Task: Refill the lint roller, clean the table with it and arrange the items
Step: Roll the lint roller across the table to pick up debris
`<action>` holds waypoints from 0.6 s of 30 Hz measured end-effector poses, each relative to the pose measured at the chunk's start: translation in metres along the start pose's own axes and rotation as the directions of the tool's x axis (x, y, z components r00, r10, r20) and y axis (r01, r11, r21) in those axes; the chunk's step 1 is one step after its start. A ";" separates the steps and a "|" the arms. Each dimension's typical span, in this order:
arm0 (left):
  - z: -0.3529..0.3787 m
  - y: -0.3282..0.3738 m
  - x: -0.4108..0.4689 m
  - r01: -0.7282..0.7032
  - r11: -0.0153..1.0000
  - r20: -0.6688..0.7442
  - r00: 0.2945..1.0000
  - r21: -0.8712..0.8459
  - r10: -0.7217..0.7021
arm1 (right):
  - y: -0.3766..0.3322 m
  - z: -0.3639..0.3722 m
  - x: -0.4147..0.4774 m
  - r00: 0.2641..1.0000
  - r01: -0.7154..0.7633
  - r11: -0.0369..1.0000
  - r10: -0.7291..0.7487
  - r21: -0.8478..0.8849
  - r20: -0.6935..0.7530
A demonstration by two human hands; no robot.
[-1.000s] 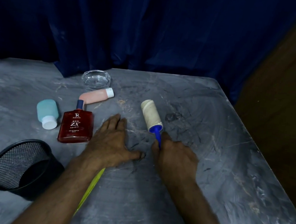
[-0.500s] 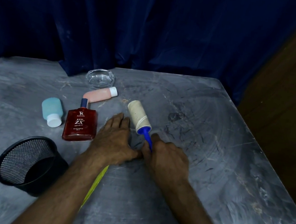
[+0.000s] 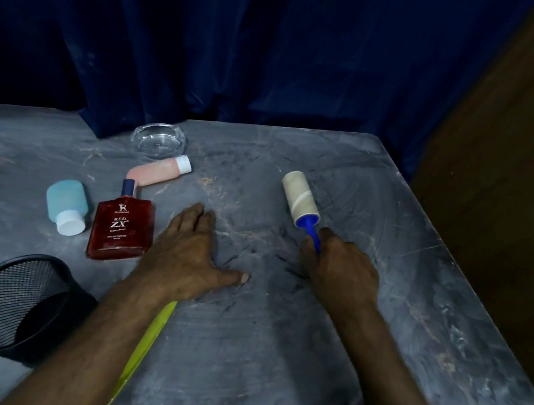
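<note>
With the right hand (image 3: 339,275) clenched on the lint roller (image 3: 301,200) mid-worktop (image 3: 401,291) and the left hand (image 3: 186,256) lying flat and released, a wide leftward stroke could knock the perfume bottle (image 3: 121,225).

You face a dark blue curtain (image 3: 214,38) behind the grey marbled table (image 3: 379,323); a brown wooden panel (image 3: 523,171) stands at your right, dimly lit.
</note>
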State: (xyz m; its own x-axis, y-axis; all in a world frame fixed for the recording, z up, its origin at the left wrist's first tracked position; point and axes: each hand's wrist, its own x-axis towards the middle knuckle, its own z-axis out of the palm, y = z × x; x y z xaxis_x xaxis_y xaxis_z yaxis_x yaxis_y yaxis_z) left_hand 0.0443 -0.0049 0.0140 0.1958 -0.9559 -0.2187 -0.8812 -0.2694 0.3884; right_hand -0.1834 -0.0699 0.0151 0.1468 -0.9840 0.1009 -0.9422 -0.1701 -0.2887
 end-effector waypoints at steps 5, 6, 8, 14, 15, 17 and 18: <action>0.000 0.000 0.001 0.000 1.000 0.009 1.000 -0.014 0.000 | 0.033 -0.008 0.015 0.995 -0.100 0.995 0.099 -0.027 -0.033; 0.000 0.000 0.001 0.001 1.000 0.004 1.000 -0.011 -0.001 | 0.040 -0.011 0.018 0.993 -0.119 0.993 0.118 -0.027 -0.019; 0.000 -0.001 0.001 -0.002 1.000 -0.001 1.000 0.000 0.002 | 0.055 -0.018 0.022 0.989 -0.151 0.989 0.151 -0.002 -0.001; 0.000 0.000 0.000 0.004 1.000 -0.008 1.000 0.001 -0.004 | 0.090 -0.037 0.026 0.971 -0.240 0.970 0.239 -0.025 -0.022; 0.000 0.000 0.000 0.002 1.000 -0.009 1.000 0.008 -0.002 | 0.095 -0.039 0.026 0.969 -0.248 0.968 0.248 -0.033 -0.022; 0.000 0.001 0.000 0.000 1.000 -0.010 1.000 0.018 0.000 | 0.106 -0.045 0.026 0.963 -0.268 0.962 0.268 -0.041 -0.022; 0.000 0.000 0.000 0.000 1.000 -0.009 1.000 0.017 0.000 | 0.111 -0.048 0.025 0.959 -0.282 0.958 0.282 -0.047 -0.026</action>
State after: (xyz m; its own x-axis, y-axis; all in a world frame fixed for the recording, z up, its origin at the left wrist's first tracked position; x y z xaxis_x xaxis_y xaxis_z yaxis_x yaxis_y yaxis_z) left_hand 0.0438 -0.0051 0.0140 0.1999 -0.9570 -0.2102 -0.8886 -0.2675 0.3727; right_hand -0.2984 -0.1108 0.0310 -0.1322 -0.9904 0.0399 -0.9584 0.1175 -0.2601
